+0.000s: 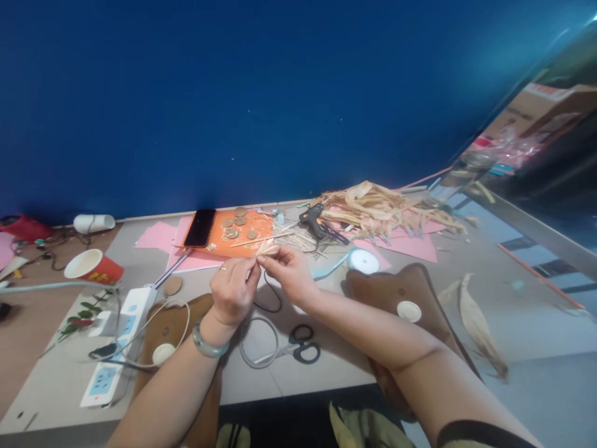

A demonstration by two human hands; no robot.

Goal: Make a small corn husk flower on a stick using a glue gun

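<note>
On the pale tabletop (254, 382), black-handled scissors (304, 345) lie near the edge, a brown cushion (373, 298) to their right and a white power strip (128, 323) to their left. Just beyond the scissors, the left hand (236, 286) and right hand (293, 274) pinch a small pale piece (267, 247) together at the fingertips. Farther past the scissors come an orange sheet (221, 250) bearing brown discs (239, 221), a dark glue gun (313, 223) and, rightward, heaped dry husks (368, 205); behind rises a blue wall (280, 93), with a cardboard box (536, 112) far to the scissors' right
</note>
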